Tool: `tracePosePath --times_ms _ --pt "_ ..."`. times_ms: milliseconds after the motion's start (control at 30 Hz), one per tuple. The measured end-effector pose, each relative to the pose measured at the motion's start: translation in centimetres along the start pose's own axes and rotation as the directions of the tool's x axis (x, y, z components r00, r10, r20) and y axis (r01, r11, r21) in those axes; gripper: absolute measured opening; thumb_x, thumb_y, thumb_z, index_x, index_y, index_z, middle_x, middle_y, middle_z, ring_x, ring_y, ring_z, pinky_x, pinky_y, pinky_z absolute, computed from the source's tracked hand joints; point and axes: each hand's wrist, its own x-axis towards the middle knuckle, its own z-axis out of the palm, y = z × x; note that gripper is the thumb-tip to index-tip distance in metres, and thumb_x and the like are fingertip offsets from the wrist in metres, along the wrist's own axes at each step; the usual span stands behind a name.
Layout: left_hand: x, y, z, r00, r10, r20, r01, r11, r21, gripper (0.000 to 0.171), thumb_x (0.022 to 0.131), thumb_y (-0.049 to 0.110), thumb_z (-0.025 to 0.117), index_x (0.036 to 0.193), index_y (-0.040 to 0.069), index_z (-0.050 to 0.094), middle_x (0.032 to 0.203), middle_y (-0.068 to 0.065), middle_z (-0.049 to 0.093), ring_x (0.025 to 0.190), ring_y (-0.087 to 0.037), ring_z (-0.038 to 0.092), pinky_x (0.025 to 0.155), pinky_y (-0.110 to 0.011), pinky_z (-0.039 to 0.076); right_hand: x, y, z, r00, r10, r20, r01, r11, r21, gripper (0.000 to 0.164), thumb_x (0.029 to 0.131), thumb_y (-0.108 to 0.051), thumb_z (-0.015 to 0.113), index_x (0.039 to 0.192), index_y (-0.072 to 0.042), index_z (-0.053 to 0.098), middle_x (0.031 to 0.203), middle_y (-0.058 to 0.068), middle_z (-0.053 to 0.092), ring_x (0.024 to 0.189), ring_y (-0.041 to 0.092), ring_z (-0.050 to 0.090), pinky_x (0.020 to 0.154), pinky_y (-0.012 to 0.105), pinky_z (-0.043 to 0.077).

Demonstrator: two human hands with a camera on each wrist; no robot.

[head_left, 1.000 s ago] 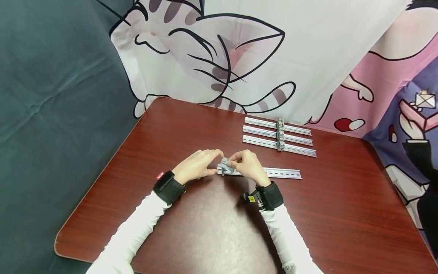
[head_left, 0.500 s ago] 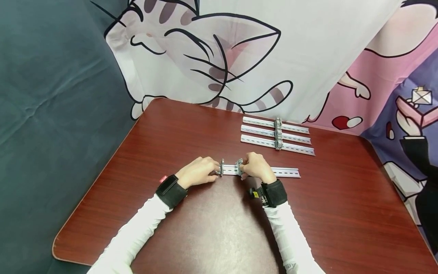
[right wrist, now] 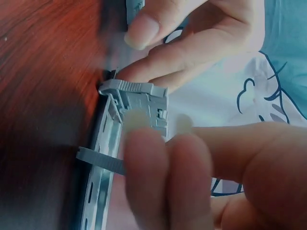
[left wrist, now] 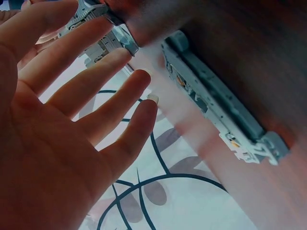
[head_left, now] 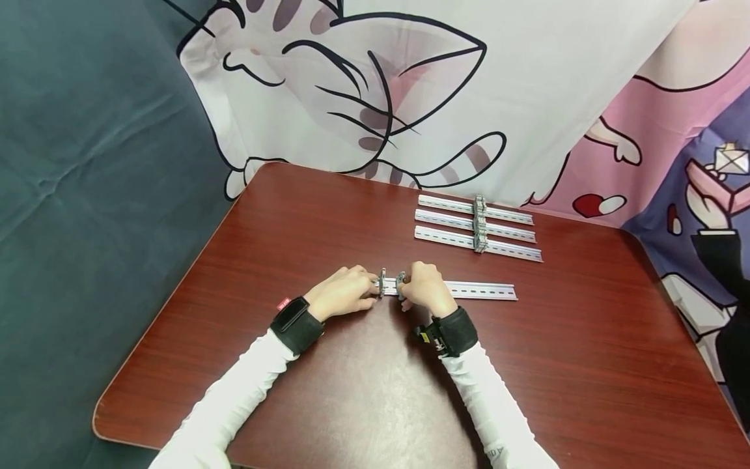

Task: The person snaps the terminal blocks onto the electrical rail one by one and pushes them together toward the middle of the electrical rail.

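Note:
A slotted metal DIN rail [head_left: 482,291] lies on the table with two grey terminal blocks standing across it near its left end. Behind the outer terminal block [head_left: 383,283] my left hand [head_left: 343,293] reaches to the rail's end, its fingers extended in the left wrist view. My right hand [head_left: 428,288] pinches the inner terminal block [right wrist: 100,159], a short gap from the outer one. The right fingertips partly cover that block in the right wrist view. Another grey terminal block [left wrist: 218,103] lies loose on the table beneath the left hand, hidden in the head view.
Three more rails [head_left: 510,251] lie parallel at the back right, with grey blocks [head_left: 480,225] mounted at their middles. The brown table [head_left: 263,221] has a rounded left front corner, and a printed cloth [head_left: 433,98] hangs behind it.
The right hand has lowered the tilted inner block onto the rail, then moved it left toward the outer one. The left hand has come in against the rail's left end.

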Motion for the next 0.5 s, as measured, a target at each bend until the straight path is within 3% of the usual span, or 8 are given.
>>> tracePosePath --times_ms 200,367,500 --pt "-0.01 0.08 -0.19 1.000 -0.021 0.020 0.021 1.000 -0.005 0.012 0.089 0.021 0.066 0.096 0.017 0.075 0.109 0.001 0.068 0.104 -0.025 0.060 0.078 -0.044 0.048 0.06 -0.18 0.39 0.999 -0.035 -0.023 0.035 0.999 -0.036 0.027 0.082 -0.016 0.064 0.055 -0.011 0.064 0.041 -0.002 0.057 0.044 0.013 0.061 0.059 0.029 0.049" --pt "0.00 0.07 -0.06 1.000 -0.024 0.017 0.025 1.000 -0.015 0.011 0.089 0.021 0.065 0.094 0.017 0.075 0.112 0.000 0.069 0.103 -0.025 0.060 0.078 -0.044 0.048 0.45 -0.10 0.69 0.998 -0.062 -0.026 0.059 0.994 -0.088 0.036 0.081 -0.021 0.064 0.049 -0.015 0.049 0.048 -0.005 0.044 0.050 0.015 0.048 0.048 0.027 0.035" --pt "0.00 -0.01 0.17 1.000 -0.029 0.010 0.029 0.999 -0.022 0.012 0.090 0.021 0.065 0.094 0.017 0.076 0.112 0.001 0.069 0.102 -0.025 0.060 0.078 -0.043 0.048 0.88 0.27 0.73 0.997 -0.072 0.029 0.075 0.993 -0.091 0.038 0.082 -0.022 0.062 0.049 -0.017 0.042 0.053 -0.005 0.039 0.053 0.015 0.041 0.048 0.026 0.031"
